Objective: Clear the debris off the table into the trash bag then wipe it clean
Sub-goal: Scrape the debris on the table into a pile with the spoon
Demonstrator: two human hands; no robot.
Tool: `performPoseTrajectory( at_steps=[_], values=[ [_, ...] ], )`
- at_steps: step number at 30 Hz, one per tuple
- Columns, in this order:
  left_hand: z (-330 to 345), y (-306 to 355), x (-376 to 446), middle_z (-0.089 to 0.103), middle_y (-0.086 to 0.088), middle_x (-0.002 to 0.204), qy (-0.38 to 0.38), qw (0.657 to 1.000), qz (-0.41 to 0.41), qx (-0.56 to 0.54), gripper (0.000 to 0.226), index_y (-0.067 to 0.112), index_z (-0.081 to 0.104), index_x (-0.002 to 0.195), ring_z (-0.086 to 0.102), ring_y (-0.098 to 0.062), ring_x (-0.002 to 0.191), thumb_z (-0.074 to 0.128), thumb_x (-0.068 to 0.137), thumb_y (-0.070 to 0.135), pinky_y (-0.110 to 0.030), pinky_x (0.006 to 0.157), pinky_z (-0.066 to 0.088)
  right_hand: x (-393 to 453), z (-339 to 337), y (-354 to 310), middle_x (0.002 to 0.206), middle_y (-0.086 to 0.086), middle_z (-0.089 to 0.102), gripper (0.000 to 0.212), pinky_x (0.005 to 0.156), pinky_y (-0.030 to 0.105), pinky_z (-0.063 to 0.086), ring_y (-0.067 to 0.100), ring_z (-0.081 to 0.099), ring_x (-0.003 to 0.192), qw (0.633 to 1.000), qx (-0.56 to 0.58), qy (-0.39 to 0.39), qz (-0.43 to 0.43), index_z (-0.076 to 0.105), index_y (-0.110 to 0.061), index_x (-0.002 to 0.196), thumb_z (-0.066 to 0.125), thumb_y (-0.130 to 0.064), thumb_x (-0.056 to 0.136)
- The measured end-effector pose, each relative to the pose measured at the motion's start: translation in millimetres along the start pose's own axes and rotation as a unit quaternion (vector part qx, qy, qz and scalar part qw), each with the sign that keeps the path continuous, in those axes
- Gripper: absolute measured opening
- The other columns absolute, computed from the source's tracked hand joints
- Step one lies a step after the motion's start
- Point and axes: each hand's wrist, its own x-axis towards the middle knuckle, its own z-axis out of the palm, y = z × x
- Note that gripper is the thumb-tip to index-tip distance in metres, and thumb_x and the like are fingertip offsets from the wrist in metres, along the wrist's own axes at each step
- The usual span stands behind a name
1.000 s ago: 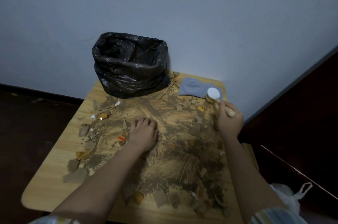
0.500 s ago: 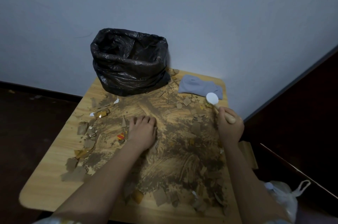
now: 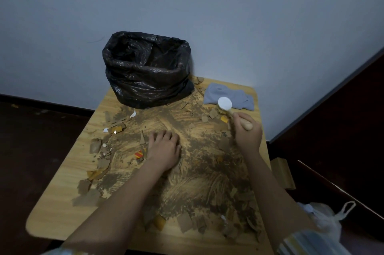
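Note:
A light wooden table (image 3: pixel 54 209) is smeared with brown dirt (image 3: pixel 199 163) and strewn with cardboard scraps (image 3: pixel 87 198). An open black trash bag (image 3: pixel 145 73) stands at the table's far edge against the wall. A folded grey cloth (image 3: pixel 230 94) lies at the far right corner. My right hand (image 3: pixel 247 134) grips the wooden handle of a small brush (image 3: pixel 225 107), whose white-backed head rests on the dirt just in front of the cloth. My left hand (image 3: pixel 164 148) rests palm down on the dirt in the table's middle, fingers slightly bent.
A pale wall rises right behind the table. Dark floor lies to the left. On the right, a wooden block (image 3: pixel 284 173) pokes out beside the table edge and a white plastic bag (image 3: pixel 326 217) sits on the floor near a dark cabinet.
My right hand has drawn the brush a little toward me and left, off the cloth's edge onto the dirt. My left hand stays where it was.

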Motion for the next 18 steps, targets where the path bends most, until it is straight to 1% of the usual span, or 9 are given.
performPoseTrajectory(
  at_steps=[2, 6, 8, 11, 13, 14, 16, 17, 18],
  values=[
    [-1.3, -1.5, -0.8, 0.035, 0.0, 0.15, -0.001, 1.0, -0.001, -0.001, 0.047, 0.022, 0.038, 0.14, 0.022, -0.022, 0.141, 0.029, 0.099, 0.043, -0.049, 0.113, 0.008, -2.1, 5.8, -1.5, 0.088, -0.001, 0.069, 0.017, 0.08, 0.041, 0.051, 0.028, 0.061, 0.095, 1.0, -0.007, -0.02, -0.009, 0.075, -0.015, 0.099, 0.064, -0.026, 0.092],
    [-2.3, -1.6, 0.0, 0.037, -0.001, 0.149, -0.003, 1.0, 0.008, -0.001, 0.046, 0.022, 0.041, 0.139, 0.024, -0.022, 0.14, 0.03, 0.099, 0.043, -0.048, 0.113, 0.009, -13.1, 3.7, 7.8, 0.087, -0.012, 0.068, 0.012, 0.07, 0.025, 0.047, 0.014, 0.064, 0.087, 0.999, 0.007, -0.03, -0.025, 0.076, -0.018, 0.096, 0.066, -0.022, 0.09],
    [-3.2, -2.2, 1.4, 0.039, -0.001, 0.147, -0.001, 1.0, 0.01, 0.001, 0.046, 0.021, 0.042, 0.138, 0.026, -0.023, 0.139, 0.03, 0.099, 0.043, -0.048, 0.112, 0.01, -15.5, 1.7, 7.5, 0.085, -0.019, 0.066, 0.012, 0.067, 0.015, 0.045, 0.006, 0.063, 0.083, 0.999, 0.009, -0.017, -0.039, 0.076, -0.018, 0.097, 0.067, -0.022, 0.089],
    [-4.4, -3.0, 2.3, 0.039, -0.002, 0.147, -0.007, 1.0, 0.009, 0.005, 0.047, 0.021, 0.042, 0.138, 0.027, -0.024, 0.138, 0.03, 0.099, 0.044, -0.049, 0.112, 0.012, -7.2, 7.0, -0.2, 0.083, -0.015, 0.068, 0.014, 0.061, 0.005, 0.043, -0.003, 0.06, 0.075, 0.998, 0.047, 0.029, -0.009, 0.075, -0.014, 0.097, 0.068, -0.023, 0.089],
    [-6.2, -2.1, 2.2, 0.037, -0.003, 0.149, -0.021, 1.0, 0.007, 0.011, 0.048, 0.021, 0.04, 0.14, 0.025, -0.024, 0.139, 0.029, 0.099, 0.045, -0.049, 0.113, 0.011, -1.1, 13.3, -6.5, 0.078, -0.017, 0.067, 0.013, 0.057, 0.004, 0.04, -0.008, 0.059, 0.071, 0.998, 0.057, 0.03, 0.021, 0.075, -0.016, 0.093, 0.068, -0.026, 0.088],
    [-7.1, -1.5, 2.1, 0.036, -0.003, 0.149, -0.027, 1.0, 0.007, 0.014, 0.049, 0.021, 0.04, 0.14, 0.025, -0.025, 0.139, 0.029, 0.099, 0.045, -0.049, 0.113, 0.011, 0.2, 16.6, -8.5, 0.077, -0.02, 0.065, 0.01, 0.057, 0.006, 0.041, -0.009, 0.059, 0.07, 0.998, 0.057, 0.019, 0.027, 0.074, -0.019, 0.089, 0.068, -0.028, 0.088],
    [-9.6, -1.2, 1.4, 0.035, -0.004, 0.15, -0.033, 0.999, 0.007, 0.017, 0.049, 0.021, 0.04, 0.14, 0.025, -0.025, 0.139, 0.029, 0.099, 0.045, -0.049, 0.113, 0.011, -2.2, 23.2, -10.7, 0.079, -0.02, 0.067, 0.009, 0.062, 0.015, 0.045, -0.004, 0.06, 0.074, 0.999, 0.034, -0.012, 0.026, 0.073, -0.025, 0.087, 0.068, -0.032, 0.088],
    [-10.8, -1.2, 1.2, 0.035, -0.003, 0.15, -0.036, 0.999, 0.007, 0.015, 0.049, 0.021, 0.04, 0.14, 0.026, -0.025, 0.139, 0.029, 0.099, 0.045, -0.049, 0.113, 0.011, -5.7, 25.9, -10.0, 0.08, -0.02, 0.068, 0.009, 0.064, 0.018, 0.046, -0.002, 0.061, 0.077, 0.999, 0.021, -0.023, 0.017, 0.074, -0.026, 0.088, 0.068, -0.033, 0.088],
    [-11.8, -1.3, 1.2, 0.036, -0.003, 0.15, -0.04, 0.999, 0.006, 0.013, 0.049, 0.02, 0.04, 0.14, 0.026, -0.025, 0.139, 0.029, 0.099, 0.045, -0.049, 0.112, 0.012, -10.1, 27.2, -8.6, 0.079, -0.023, 0.068, 0.006, 0.064, 0.015, 0.046, -0.003, 0.061, 0.077, 0.999, 0.02, -0.031, -0.003, 0.074, -0.029, 0.088, 0.069, -0.031, 0.088]
  ],
)
